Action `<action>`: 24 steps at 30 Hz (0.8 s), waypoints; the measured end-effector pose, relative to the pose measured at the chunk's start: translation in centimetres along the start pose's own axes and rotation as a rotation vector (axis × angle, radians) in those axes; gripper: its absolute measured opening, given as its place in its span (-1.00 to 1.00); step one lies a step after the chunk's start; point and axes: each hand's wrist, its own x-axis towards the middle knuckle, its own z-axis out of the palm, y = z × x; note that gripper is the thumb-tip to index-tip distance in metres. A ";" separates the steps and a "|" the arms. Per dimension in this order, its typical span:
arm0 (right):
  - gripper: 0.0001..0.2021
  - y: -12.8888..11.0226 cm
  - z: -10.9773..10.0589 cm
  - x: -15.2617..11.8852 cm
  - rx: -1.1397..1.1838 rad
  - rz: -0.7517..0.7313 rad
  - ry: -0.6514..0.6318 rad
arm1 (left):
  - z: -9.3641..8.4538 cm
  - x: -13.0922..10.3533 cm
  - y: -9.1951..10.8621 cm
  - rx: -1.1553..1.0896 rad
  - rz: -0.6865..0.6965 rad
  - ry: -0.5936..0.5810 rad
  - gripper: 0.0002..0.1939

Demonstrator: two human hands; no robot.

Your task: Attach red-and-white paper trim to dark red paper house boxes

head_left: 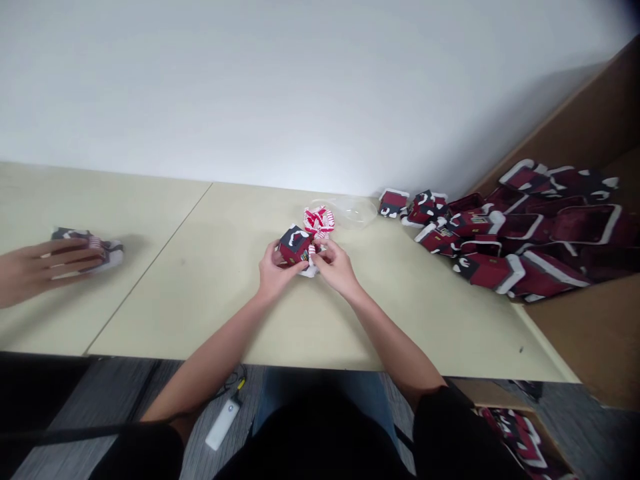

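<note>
My left hand [273, 272] is closed around a small dark red box [293, 245] with a black top and white trim, held just above the table. At the box's right side, my right hand [339, 268] pinches a small red-and-white striped piece [313, 250] against it. My fingertips partly cover that piece, so I cannot tell whether it is fixed to the box. Directly behind my hands lies a bunch of red-and-white striped pieces [318, 219]. Beside the bunch is a clear plastic dish [356, 211].
Several similar boxes [430, 208] are heaped at the right, spilling from a large cardboard carton [575, 333]. Another person's hand [45, 270] rests over a similar item at far left. A lower carton at bottom right holds more. A white power bank [223, 424] lies below the table's front edge.
</note>
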 end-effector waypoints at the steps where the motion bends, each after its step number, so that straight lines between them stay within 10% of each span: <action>1: -0.61 0.1 -0.1 0.0 0.022 0.009 -0.003 | 0.0 0.0 -0.1 0.021 0.004 0.001 -0.11; 24: -0.54 0.2 0.4 -1.2 0.173 -0.063 0.013 | 0.4 -1.4 -0.2 0.114 0.140 -0.009 -0.14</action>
